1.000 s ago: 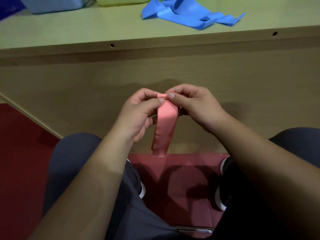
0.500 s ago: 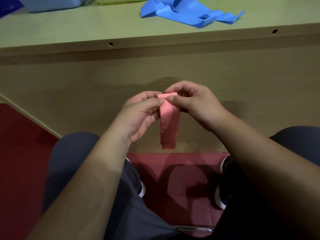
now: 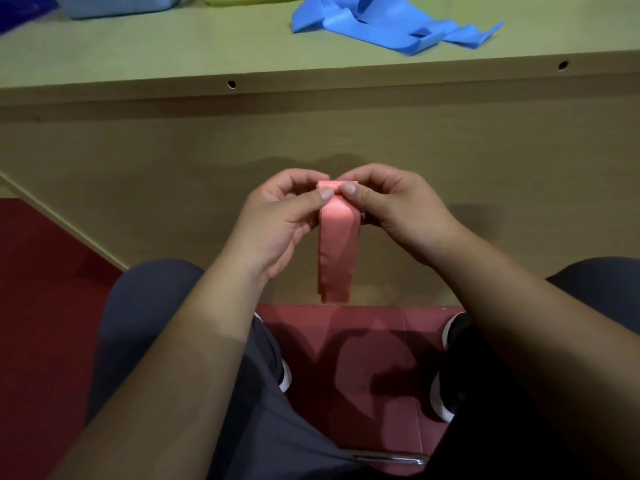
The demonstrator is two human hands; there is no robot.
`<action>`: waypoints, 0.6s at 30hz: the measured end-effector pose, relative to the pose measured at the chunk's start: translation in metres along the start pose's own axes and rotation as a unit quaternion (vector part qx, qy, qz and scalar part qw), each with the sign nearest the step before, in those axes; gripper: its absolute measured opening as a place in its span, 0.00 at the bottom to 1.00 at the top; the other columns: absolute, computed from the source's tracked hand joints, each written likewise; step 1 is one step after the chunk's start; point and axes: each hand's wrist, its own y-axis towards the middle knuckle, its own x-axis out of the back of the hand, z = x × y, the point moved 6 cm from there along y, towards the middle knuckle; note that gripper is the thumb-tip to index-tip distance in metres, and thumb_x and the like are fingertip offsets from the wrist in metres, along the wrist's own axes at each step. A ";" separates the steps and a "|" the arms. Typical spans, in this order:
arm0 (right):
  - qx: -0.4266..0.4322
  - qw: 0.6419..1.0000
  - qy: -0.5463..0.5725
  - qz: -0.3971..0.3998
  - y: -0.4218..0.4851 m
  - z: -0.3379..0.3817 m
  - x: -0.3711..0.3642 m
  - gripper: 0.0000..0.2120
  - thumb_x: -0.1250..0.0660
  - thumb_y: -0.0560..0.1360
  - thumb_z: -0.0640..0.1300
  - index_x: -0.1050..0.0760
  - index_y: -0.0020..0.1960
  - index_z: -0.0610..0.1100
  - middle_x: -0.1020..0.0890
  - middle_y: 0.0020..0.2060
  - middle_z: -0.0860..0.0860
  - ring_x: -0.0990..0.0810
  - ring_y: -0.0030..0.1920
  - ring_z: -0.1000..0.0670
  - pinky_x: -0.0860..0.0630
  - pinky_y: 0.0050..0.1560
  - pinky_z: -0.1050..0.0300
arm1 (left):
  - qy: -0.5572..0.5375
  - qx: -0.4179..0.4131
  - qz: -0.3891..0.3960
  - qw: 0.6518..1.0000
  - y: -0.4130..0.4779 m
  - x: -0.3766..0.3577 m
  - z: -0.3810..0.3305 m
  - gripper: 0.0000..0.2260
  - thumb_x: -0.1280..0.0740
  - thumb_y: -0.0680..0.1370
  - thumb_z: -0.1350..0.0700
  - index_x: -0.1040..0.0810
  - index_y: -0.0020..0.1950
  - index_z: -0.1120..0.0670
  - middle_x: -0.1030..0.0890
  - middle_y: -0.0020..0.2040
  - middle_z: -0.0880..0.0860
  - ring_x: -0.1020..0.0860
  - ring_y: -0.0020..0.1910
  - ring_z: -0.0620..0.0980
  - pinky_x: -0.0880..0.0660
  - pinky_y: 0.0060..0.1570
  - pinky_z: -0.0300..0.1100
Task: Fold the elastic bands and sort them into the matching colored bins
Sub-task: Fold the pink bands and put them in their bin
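Hands, left (image 3: 277, 223) and right (image 3: 398, 209), pinch the pink band's (image 3: 337, 244) top fold below the desk (image 3: 207, 53); blue band (image 3: 391, 24) lies on the desk

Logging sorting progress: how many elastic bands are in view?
2. A pink band hangs pinched between left hand and right hand; a crumpled blue band lies on the tabletop, upper right. That heap may hide more.

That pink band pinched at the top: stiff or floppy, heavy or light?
Probably floppy: the pink band hangs straight down from where the left hand and right hand pinch its top. Likely light, since pinches alone hold it. The blue band lies crumpled on the table, suggesting limp material.
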 end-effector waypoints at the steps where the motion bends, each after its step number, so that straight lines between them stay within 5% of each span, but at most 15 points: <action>1: 0.004 1.000 -0.008 -0.005 0.000 0.000 0.000 0.06 0.27 0.82 0.42 0.15 0.57 0.41 0.15 0.45 0.41 0.19 0.45 0.50 0.18 0.53 0.45 | 0.002 -0.001 -0.004 1.000 0.000 0.000 0.001 0.09 0.28 0.79 0.68 0.18 0.58 0.62 0.13 0.52 0.59 0.14 0.51 0.53 0.19 0.50 0.41; 10: 0.037 0.997 -0.058 -0.041 0.001 0.004 0.009 0.05 0.26 0.80 0.39 0.15 0.56 0.45 0.15 0.44 0.47 0.18 0.45 0.51 0.19 0.50 0.49 | 0.087 0.033 -0.013 0.996 -0.001 -0.001 0.011 0.09 0.28 0.82 0.61 0.17 0.61 0.62 0.13 0.48 0.56 0.14 0.48 0.49 0.17 0.47 0.45; 15: 0.046 0.997 -0.057 -0.040 -0.001 0.007 0.008 0.08 0.26 0.79 0.35 0.16 0.55 0.46 0.15 0.45 0.43 0.19 0.45 0.51 0.21 0.50 0.53 | 0.108 0.017 -0.020 0.994 0.001 0.000 0.009 0.12 0.27 0.81 0.62 0.18 0.63 0.63 0.14 0.57 0.64 0.14 0.55 0.56 0.18 0.61 0.58; 18: 0.050 0.997 -0.045 -0.041 0.000 0.007 0.008 0.09 0.26 0.79 0.35 0.16 0.54 0.46 0.14 0.47 0.44 0.18 0.48 0.52 0.20 0.55 0.51 | 0.110 0.011 -0.023 0.994 0.000 0.000 0.008 0.11 0.26 0.80 0.62 0.18 0.62 0.61 0.13 0.53 0.61 0.14 0.52 0.54 0.19 0.61 0.58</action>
